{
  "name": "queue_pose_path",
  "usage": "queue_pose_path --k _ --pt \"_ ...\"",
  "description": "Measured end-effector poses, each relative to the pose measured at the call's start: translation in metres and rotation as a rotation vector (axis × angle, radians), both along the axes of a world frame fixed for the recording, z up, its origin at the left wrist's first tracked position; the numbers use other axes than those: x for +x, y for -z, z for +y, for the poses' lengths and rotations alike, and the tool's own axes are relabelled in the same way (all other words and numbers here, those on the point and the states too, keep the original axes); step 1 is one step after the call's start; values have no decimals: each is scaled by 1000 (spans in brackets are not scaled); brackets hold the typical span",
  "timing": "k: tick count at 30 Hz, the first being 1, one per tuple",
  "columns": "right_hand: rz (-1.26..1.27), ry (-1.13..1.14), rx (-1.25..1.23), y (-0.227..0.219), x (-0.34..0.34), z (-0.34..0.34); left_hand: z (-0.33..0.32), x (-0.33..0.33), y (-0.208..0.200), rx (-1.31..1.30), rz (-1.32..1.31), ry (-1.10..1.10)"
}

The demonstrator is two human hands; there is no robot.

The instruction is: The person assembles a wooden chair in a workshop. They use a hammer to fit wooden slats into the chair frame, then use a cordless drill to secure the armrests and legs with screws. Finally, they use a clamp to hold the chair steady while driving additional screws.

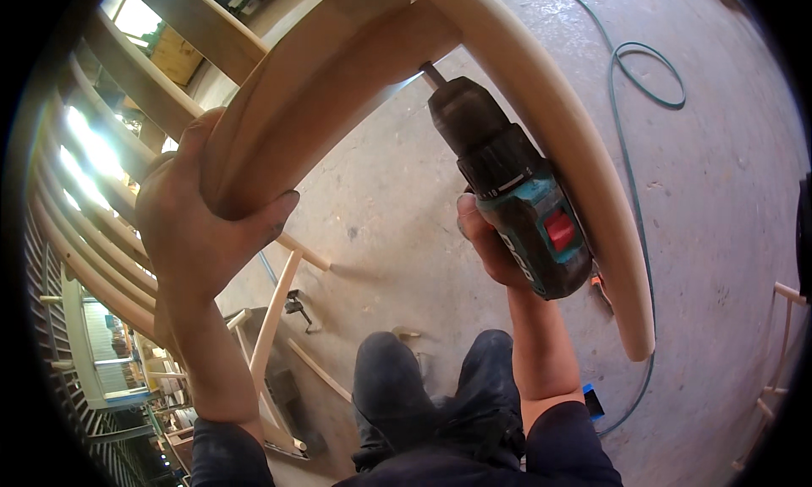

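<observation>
A cordless drill (486, 140) in black and teal, with a red switch on top, is gripped by my right hand (489, 243). Its short bit points up and away, with the tip at the underside of a curved wooden rail (321, 106); whether it has entered the wood I cannot tell. My left hand (190, 212) is wrapped round the near end of that rail, thumb on one side and fingers on the other. At its far end the rail meets a long rounded wooden post (550, 106), which runs close beside the drill. Curved slats (156, 68) fan out at the left.
A green hose (616, 106) lies looped over the concrete floor (710, 199) at right. Wooden frame parts (277, 318) and a dark clamp (298, 308) are at lower left. A small orange-and-black tool (600, 292) shows behind the post. More wooden framing (782, 343) stands at far right.
</observation>
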State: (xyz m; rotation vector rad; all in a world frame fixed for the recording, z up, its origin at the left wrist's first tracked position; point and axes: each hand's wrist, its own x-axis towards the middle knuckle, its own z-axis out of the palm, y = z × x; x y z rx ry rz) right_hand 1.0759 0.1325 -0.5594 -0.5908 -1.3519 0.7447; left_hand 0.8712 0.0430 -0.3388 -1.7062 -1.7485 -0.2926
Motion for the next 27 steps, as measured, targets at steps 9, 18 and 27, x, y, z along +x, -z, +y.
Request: queue_pose_path --k 9,18,27 --pt "-24 28 1 0 -4 2 2 -1 -3 -20 -10 13" --pt "-58 33 -18 -1 -6 18 21 -2 -8 -81 -61 -25" --pt "358 -368 -340 28 -57 -65 -7 -23 -21 -250 -89 38"
